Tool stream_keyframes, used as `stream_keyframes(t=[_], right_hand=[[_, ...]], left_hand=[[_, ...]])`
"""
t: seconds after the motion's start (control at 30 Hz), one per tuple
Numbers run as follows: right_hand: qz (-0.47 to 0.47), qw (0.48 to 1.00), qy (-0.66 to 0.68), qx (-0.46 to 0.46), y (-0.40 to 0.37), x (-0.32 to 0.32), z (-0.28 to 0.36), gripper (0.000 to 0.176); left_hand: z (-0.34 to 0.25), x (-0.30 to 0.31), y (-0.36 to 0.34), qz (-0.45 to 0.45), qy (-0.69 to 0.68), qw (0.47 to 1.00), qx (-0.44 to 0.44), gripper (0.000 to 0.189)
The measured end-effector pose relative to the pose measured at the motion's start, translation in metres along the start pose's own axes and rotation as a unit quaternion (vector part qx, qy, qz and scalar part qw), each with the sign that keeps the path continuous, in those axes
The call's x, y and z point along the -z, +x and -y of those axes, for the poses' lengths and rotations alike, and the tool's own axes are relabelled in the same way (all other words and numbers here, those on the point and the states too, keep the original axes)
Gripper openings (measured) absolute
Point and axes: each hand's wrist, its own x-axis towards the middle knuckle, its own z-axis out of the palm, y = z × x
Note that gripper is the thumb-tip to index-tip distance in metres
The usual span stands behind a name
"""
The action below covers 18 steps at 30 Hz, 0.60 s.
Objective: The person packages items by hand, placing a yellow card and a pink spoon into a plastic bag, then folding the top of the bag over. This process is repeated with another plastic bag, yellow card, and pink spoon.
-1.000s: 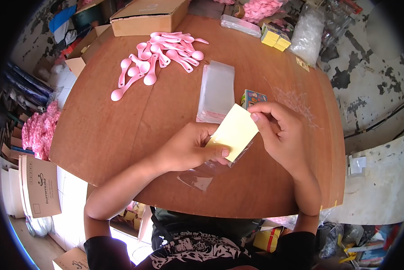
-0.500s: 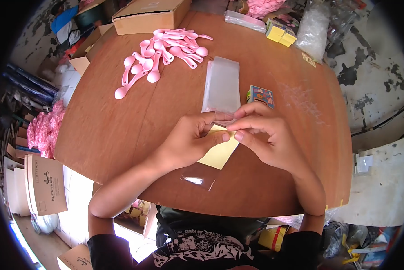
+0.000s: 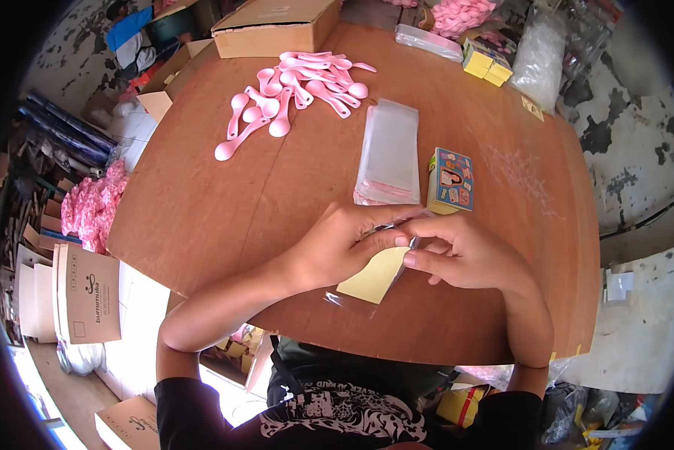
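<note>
My left hand [image 3: 352, 244] and my right hand [image 3: 457, 251] meet near the front of the brown table, both pinching the top of a clear plastic bag. Inside or behind the plastic, a pale yellow card [image 3: 373, 277] hangs down towards me; which of the two I cannot tell. Just beyond my fingers lies a stack of clear bags [image 3: 389, 150] with pinkish edges. Beside that stack, a small blue printed box [image 3: 451, 180] with a yellow side rests on the table. Farther back is a pile of pink spoons [image 3: 280, 124].
A cardboard box [image 3: 277, 34] stands at the table's back edge. Yellow card stacks [image 3: 487, 64] and a packet of clear plastic [image 3: 428, 43] lie at the back right. A large plastic roll [image 3: 541, 60] leans there. Pink wrapped bundles [image 3: 94, 206] are off the left side.
The view has shifted, so the table items appear farther right. Both hands have come a little nearer to me, uncovering more of the bag stack and the blue box.
</note>
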Motion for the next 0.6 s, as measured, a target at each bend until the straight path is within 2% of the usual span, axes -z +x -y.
stream_keyframes(t=[0.1,0.17,0.2,0.23,0.3,0.33,0.37,0.4,0.43,0.47,0.53,0.6], right_hand=[[-0.040,0.999,-0.024,-0.003,0.004,-0.004,-0.006,0.020],[-0.059,0.998,0.003,0.013,0.006,-0.002,-0.008,0.020],[-0.078,0.996,0.033,0.027,0.007,0.001,-0.008,0.021],[-0.077,0.996,0.030,0.027,0.008,0.006,-0.009,0.021],[-0.029,0.994,0.024,0.104,0.014,0.026,-0.009,0.021],[-0.001,0.991,0.067,0.114,0.022,0.039,-0.007,0.020],[0.020,0.991,-0.013,0.132,0.029,0.057,0.004,0.021],[0.033,0.997,0.018,0.072,0.041,0.078,0.004,0.025],[-0.035,0.998,0.020,0.058,0.058,0.092,0.008,0.029],[-0.128,0.990,0.003,0.065,0.079,0.100,0.012,0.034],[-0.202,0.972,-0.088,0.087,0.141,0.133,-0.019,0.038],[-0.216,0.949,-0.224,0.052,0.188,0.144,-0.026,0.036]], left_hand=[[0.008,-0.002,-0.003,0.020,0.033,0.999,-0.032,0.046],[0.008,-0.008,-0.003,-0.055,-0.044,0.994,-0.083,0.063],[0.004,-0.008,-0.003,-0.058,-0.056,0.993,-0.081,0.071],[0.000,-0.007,-0.004,-0.060,-0.057,0.993,-0.083,0.071],[-0.007,-0.005,-0.004,-0.095,-0.030,0.994,-0.045,0.063],[0.000,-0.004,-0.004,-0.108,-0.005,0.993,-0.038,0.048],[0.003,-0.001,-0.004,-0.111,-0.004,0.993,-0.039,0.048],[0.002,0.003,-0.003,-0.076,0.009,0.997,0.032,0.043],[0.001,0.006,-0.003,-0.038,0.021,0.994,0.102,0.039],[-0.001,0.008,-0.003,-0.050,0.037,0.994,0.093,0.028],[-0.001,0.008,-0.003,-0.076,-0.002,0.994,0.085,0.028],[-0.001,0.009,-0.004,-0.102,-0.041,0.991,0.076,0.028]])
